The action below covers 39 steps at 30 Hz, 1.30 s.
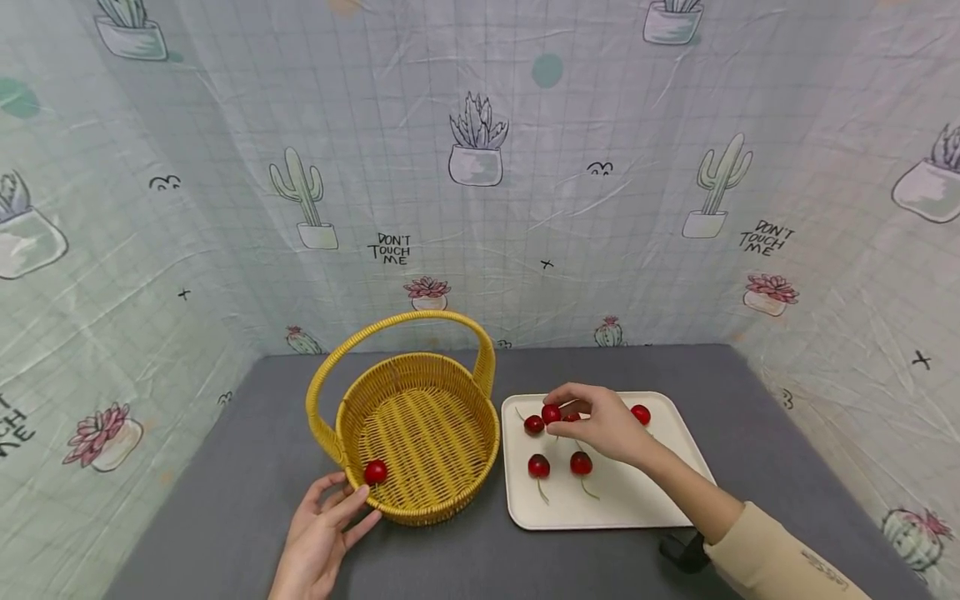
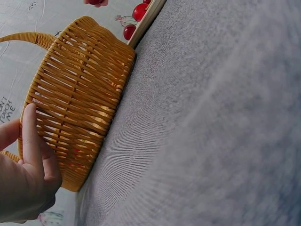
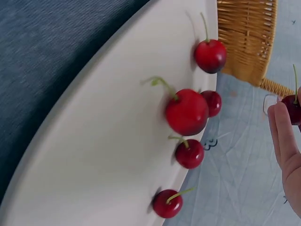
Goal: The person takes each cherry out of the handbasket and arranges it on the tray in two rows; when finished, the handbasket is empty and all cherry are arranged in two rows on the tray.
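A round yellow wicker basket (image 1: 480, 479) with a tall arched handle stands on the left of the table. One cherry (image 1: 376, 472) lies inside it, near the front left wall. My left hand (image 1: 324, 529) holds the rim at that corner, thumb and fingers on either side in the left wrist view. Between thumb and fingertips, my right hand (image 1: 600, 423) pinches a red cherry (image 1: 551, 414) above a cream tray (image 1: 660, 500). The held cherry (image 3: 292, 109) shows a green stem in the right wrist view. Several stemmed cherries (image 3: 186, 112) lie on the tray, one partly hidden behind the right hand.
The tray sits just right of the basket, on a grey cloth-covered table (image 1: 217, 500). Its raised rim borders the cherries. Behind stands a curtain (image 1: 555, 217) printed with cacti. A black object (image 1: 684, 553) lies under the right sleeve, near the tray's front edge.
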Available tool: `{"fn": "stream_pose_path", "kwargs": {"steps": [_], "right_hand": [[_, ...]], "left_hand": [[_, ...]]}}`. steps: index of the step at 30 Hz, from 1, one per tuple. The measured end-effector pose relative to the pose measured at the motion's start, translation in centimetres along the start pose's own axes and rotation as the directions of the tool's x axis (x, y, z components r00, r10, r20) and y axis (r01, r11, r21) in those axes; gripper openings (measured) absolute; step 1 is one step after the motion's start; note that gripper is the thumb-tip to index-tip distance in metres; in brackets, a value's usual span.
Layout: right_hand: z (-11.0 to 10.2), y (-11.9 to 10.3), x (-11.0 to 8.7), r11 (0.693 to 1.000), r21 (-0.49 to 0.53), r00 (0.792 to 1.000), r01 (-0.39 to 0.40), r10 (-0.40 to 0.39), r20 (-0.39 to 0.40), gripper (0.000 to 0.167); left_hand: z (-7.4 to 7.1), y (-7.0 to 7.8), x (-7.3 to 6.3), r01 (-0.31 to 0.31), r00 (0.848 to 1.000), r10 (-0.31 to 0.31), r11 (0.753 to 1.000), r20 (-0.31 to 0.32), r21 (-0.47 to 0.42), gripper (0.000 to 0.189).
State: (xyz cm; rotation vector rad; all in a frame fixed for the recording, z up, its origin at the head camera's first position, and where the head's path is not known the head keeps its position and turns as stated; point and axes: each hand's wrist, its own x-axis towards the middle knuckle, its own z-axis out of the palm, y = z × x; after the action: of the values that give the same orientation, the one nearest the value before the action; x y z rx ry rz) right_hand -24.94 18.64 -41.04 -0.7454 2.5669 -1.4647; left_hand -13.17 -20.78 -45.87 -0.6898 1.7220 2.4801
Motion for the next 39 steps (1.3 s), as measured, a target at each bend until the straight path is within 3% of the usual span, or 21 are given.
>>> {"fn": "stream_pose_path", "kwargs": {"steps": [13,22,32,39], "right_hand": [[-0.9,1.3,-1.5,1.0,0.003,1.0,-0.027,0.027,-0.007,0.034],[-1.8,2.0,-2.3,0.998,-0.062,0.998,-0.033,0.03,-0.047,0.037],[-2.8,3.5,-3.7,0.99,-0.116,0.993,-0.085,0.074,-0.096,0.028],[-3.4,4.1,-4.6,0.971,-0.167,0.981,-0.171,0.153,-0.116,0.028]], "left_hand": [[0.2,-0.1,-0.1,-0.009,1.0,0.009,1.0,-0.006,-0.011,0.037],[0.2,0.1,-0.1,-0.009,1.0,0.009,1.0,-0.011,-0.003,0.039],[0.1,0.0,-0.3,-0.008,1.0,0.008,1.0,-0.01,-0.011,0.037],[0.1,0.0,-0.1,-0.005,1.0,0.005,1.0,-0.006,-0.011,0.036]]}}
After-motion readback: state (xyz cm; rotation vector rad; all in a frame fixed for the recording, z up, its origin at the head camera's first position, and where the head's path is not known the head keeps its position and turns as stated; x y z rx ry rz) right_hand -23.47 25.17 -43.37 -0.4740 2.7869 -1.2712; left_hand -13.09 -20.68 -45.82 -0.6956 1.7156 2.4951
